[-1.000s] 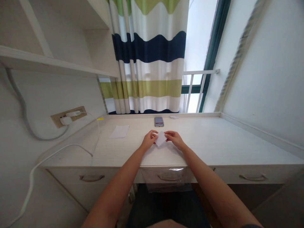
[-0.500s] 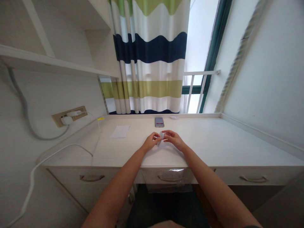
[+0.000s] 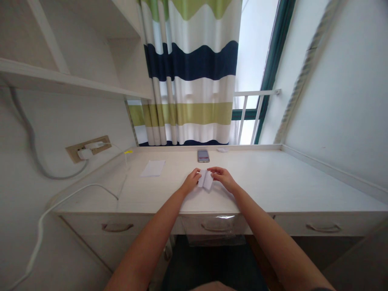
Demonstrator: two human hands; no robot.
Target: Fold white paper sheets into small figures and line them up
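Bare left hand (image 3: 190, 182) and right hand (image 3: 222, 178), dark sleeve hem (image 3: 321, 289) on right arm (image 3: 273, 238).

White paper (image 3: 205, 180), small, folded, central lengthwise crease visible, lies flat, long axis pointing toward the phone (image 3: 203, 155), directly in front of it.

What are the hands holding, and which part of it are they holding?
The left hand and the right hand are holding a folded white paper by its left and right edges.
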